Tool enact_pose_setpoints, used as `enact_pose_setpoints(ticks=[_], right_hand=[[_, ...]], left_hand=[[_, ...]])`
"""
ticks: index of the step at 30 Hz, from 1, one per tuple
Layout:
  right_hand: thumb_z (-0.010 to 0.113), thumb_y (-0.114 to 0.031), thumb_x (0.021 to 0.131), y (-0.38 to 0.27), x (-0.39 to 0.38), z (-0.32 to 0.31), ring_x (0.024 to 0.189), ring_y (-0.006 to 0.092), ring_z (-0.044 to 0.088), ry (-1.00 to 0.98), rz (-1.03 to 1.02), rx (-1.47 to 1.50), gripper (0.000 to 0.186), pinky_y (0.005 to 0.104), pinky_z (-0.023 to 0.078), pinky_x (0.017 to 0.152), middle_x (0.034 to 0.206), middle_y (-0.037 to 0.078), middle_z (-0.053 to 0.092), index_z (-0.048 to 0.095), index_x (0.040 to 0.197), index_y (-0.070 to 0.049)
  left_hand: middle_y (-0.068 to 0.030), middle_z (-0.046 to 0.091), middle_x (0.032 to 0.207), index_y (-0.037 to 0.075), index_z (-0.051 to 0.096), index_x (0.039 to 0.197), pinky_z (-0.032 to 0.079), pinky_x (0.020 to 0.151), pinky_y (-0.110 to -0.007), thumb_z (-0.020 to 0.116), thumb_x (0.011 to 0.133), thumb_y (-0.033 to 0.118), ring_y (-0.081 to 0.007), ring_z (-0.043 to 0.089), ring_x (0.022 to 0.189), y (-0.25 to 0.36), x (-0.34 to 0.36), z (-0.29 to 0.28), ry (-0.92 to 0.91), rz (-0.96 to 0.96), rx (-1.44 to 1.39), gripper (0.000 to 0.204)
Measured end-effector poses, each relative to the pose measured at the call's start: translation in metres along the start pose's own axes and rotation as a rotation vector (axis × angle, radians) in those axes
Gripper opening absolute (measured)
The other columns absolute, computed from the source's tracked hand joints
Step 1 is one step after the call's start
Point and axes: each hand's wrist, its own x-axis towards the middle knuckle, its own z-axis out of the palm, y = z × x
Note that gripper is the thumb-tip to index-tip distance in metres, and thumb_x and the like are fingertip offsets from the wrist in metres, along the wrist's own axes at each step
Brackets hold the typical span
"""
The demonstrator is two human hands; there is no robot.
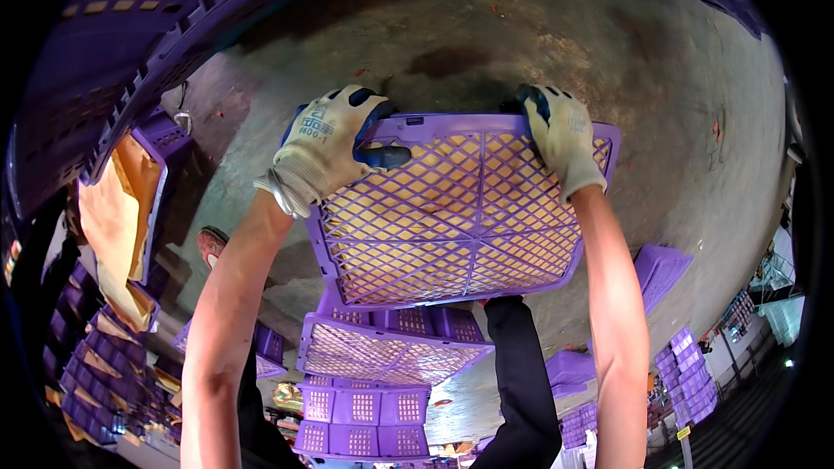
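A purple plastic crate (469, 230) with a diamond-lattice face is in front of me, tan paper showing through the openings. Whether this face is a lid or a base I cannot tell. My left hand (326, 139), in a white glove with blue-coated fingers, grips the far left corner, its thumb lying over the lattice. At the far right, my right hand (560, 135) wears a matching glove and has its fingers curled over the rim. Both hands are closed on the crate; some fingertips are hidden behind the edge.
Beneath the near edge stands a stack of purple crates (360, 421) topped by a lattice panel (391, 349). Large purple crates (113, 61) rise at the left, near an open one lined with brown paper (122, 195). More crates (662, 274) sit at right on the stained concrete floor (678, 122).
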Motion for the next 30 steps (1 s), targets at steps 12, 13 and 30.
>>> enact_pose_setpoints(ticks=[12,13,30], right_hand=[[0.071,-0.03,0.073,-0.07,-0.017,-0.003,0.116,0.0331,0.048,-0.102,-0.387,-0.026,0.061,0.0443,0.035,0.101,0.12,0.016,0.053,0.049,0.127,-0.013],[0.071,-0.031,0.073,-0.072,-0.018,-0.002,0.115,0.0331,0.048,-0.093,-0.37,-0.022,0.06,0.0443,0.036,0.101,0.119,0.016,0.053,0.05,0.127,-0.013],[0.051,-0.042,0.088,-0.121,0.017,0.032,0.087,0.0294,0.063,0.022,0.037,-0.007,0.036,0.0389,0.046,0.082,0.091,0.012,0.068,0.07,0.093,-0.011]], left_hand=[[-0.0226,0.056,0.116,-0.005,0.054,0.116,0.046,0.093,-0.041,0.078,0.064,0.029,-0.0385,0.056,0.108,0.009,0.012,0.004,-0.074,-0.303,-0.078,0.066],[-0.0221,0.056,0.116,-0.004,0.054,0.117,0.046,0.092,-0.041,0.078,0.065,0.03,-0.0383,0.056,0.108,0.003,0.012,0.008,-0.065,-0.273,-0.078,0.067],[-0.0161,0.063,0.103,0.008,0.058,0.116,0.05,0.084,-0.04,0.066,0.082,0.03,-0.033,0.061,0.095,-0.019,0.016,0.027,-0.008,-0.191,0.05,0.041]])
